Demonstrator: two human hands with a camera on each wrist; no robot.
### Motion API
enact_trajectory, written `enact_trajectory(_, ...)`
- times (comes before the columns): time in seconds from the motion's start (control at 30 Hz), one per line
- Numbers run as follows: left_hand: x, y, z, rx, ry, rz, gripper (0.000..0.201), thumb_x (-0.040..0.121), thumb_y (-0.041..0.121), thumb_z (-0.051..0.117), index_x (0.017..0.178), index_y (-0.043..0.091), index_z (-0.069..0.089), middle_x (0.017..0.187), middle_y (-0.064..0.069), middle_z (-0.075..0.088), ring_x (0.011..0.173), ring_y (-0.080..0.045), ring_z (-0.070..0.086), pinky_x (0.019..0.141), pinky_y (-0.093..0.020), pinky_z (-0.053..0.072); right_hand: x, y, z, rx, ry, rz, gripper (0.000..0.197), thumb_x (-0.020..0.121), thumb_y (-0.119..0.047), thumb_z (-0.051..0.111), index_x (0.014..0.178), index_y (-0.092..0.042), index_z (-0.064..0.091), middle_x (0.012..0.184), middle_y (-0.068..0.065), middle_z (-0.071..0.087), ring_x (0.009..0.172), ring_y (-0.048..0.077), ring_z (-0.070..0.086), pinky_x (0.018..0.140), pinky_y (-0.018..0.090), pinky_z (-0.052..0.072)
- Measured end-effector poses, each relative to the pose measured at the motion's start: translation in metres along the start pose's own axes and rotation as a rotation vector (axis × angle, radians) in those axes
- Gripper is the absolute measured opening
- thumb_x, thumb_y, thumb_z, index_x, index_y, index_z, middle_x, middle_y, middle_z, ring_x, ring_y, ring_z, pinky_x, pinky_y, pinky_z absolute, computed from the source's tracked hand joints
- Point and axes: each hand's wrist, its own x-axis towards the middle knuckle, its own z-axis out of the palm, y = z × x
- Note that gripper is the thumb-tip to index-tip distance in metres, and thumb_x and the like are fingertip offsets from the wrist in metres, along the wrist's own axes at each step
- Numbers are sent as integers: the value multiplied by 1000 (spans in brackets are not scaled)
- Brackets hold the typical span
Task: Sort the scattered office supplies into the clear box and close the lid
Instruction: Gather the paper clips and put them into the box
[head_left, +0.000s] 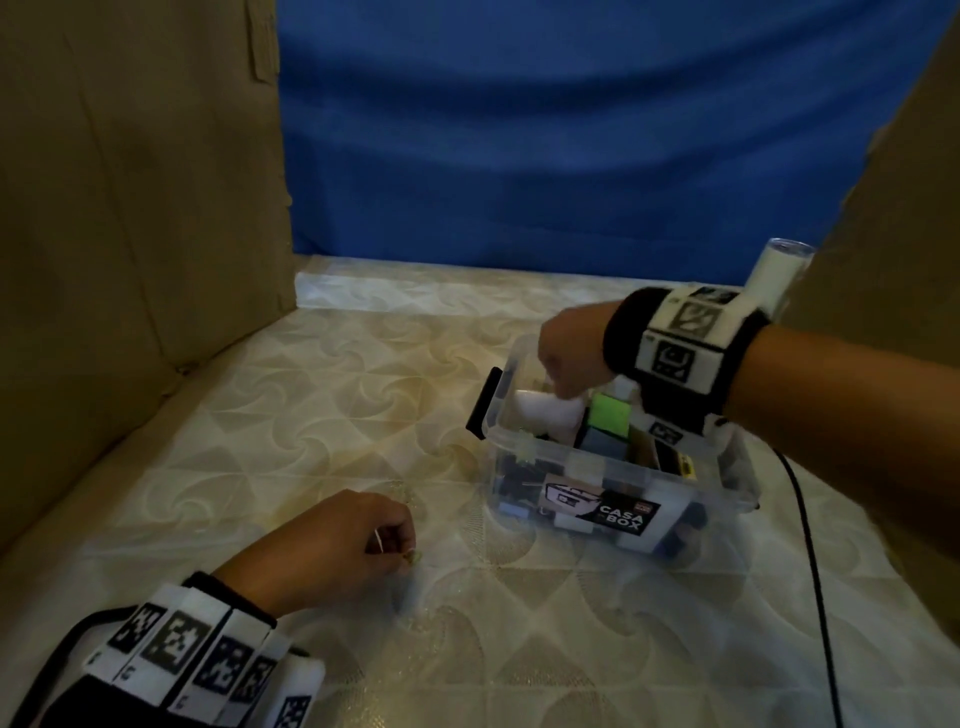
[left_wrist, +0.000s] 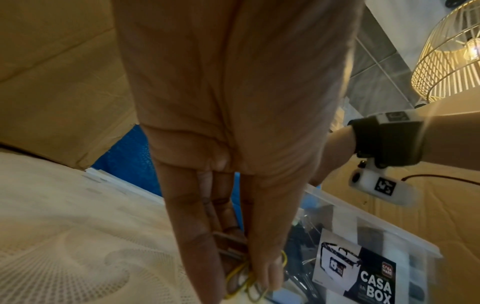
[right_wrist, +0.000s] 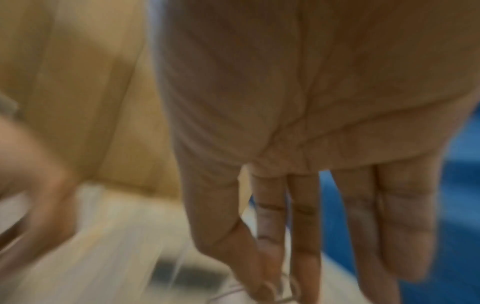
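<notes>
The clear box (head_left: 618, 467) stood open on the right half of the worktop (head_left: 322, 415), its black latch (head_left: 484, 402) swung out on the left side and a "CASA BOX" label (head_left: 605, 509) on its near wall. Inside lay a green block (head_left: 612, 413), a white roll (head_left: 545, 410) and darker items too dim to name.

The head view showed the right hand (head_left: 571, 358) reaching down over the box's far left corner, fingers bent downward; from there, what it held stayed hidden. The right wrist view, badly blurred, showed its thumb (right_wrist: 249, 263) and forefinger closed on thin wire loops (right_wrist: 285, 288), probably paper clips, with the other fingers hanging fairly straight.

The left hand (head_left: 332, 545) sat low on the worktop in front and to the left of the box, well apart from it, fingers curled together. The head view gave only a pale sliver at its fingertips. The left wrist view showed more: finger and thumb pinching a bunch of yellow rubber bands (left_wrist: 244, 275) together with a metal clip (left_wrist: 228, 244), just above the patterned surface.
</notes>
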Motion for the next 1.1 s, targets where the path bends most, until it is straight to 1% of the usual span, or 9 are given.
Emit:
enact_trajectory(0.13, 3, 2, -4, -16, 41, 15, 9, 84, 19, 67, 82, 28, 67, 83, 12, 66, 77, -1, 62, 69, -13, 49, 6, 30, -10, 124, 149, 136, 42, 91, -29, 59, 57, -12, 40, 63, 2, 44, 60, 21, 45, 66, 31, 39)
enact_trajectory(0.23, 7, 17, -7, -18, 77, 73, 8, 84, 19, 67, 83, 27, 67, 84, 11, 66, 78, -4, 63, 68, -13, 49, 15, 30, 5, 162, 162, 139, 20, 91, -25, 59, 88, -6, 64, 93, 8, 63, 83, 26, 59, 75, 32, 48)
enact_trajectory(0.33, 13, 35, -17, 14, 171, 115, 10, 84, 21, 69, 83, 30, 66, 84, 13, 64, 83, -2, 60, 67, -11, 48, 16, 35, 16, 316, 147, 73, 33, 94, -18, 53, 127, -14, 59, 132, 7, 56, 120, 25, 54, 99, 34, 44)
enact_trajectory(0.43, 25, 57, -34, 61, 331, 163, 12, 83, 22, 70, 83, 32, 64, 85, 14, 62, 78, -3, 60, 67, -14, 48, -15, 47, 22, 524, 270, 61, 36, 96, -14, 46, 130, -18, 56, 136, 4, 55, 122, 23, 52, 104, 35, 42)
enact_trajectory(0.57, 59, 96, -58, 127, 513, 212, 6, 86, 22, 67, 92, 23, 66, 89, 9, 60, 80, -6, 58, 69, -18, 46, -66, 58, 69, 719, 387, 229, 33, 99, -22, 40, 128, -19, 56, 135, 5, 55, 120, 23, 53, 98, 32, 40)
enact_trajectory(0.73, 133, 138, -67, 402, 313, 93, 13, 87, 15, 62, 99, 15, 68, 103, -5, 63, 93, -22, 60, 76, -27, 43, -73, 34, 143, 802, 311, 436, 57, 99, -42, 35, 142, -5, 36, 153, 19, 26, 141, 35, 26, 116, 43, 26)
enact_trajectory(0.87, 180, 153, -63, 546, 111, -50, 21, 85, 9, 65, 105, 10, 71, 111, -9, 68, 102, -27, 63, 86, -32, 49, -62, 18, 165, 715, 335, 458, 77, 93, -56, 9, 151, -5, 17, 159, 20, 7, 148, 36, 0, 121, 46, 5)
enact_trajectory(0.97, 202, 147, -58, 674, 3, -112, 33, 82, 21, 71, 113, 10, 68, 117, -7, 67, 104, -27, 65, 84, -34, 53, -65, 18, 164, 727, 376, 462, 68, 99, -48, 19, 150, -4, 18, 159, 22, 8, 148, 35, -1, 122, 42, 2)
enact_trajectory(1.1, 180, 163, -62, 629, 70, -107, 34, 91, 15, 61, 125, 10, 62, 128, -7, 62, 116, -25, 58, 94, -31, 46, -68, 16, 165, 758, 471, 453, 61, 100, -44, 23, 148, -8, 25, 159, 21, 12, 148, 34, 2, 120, 41, 4)
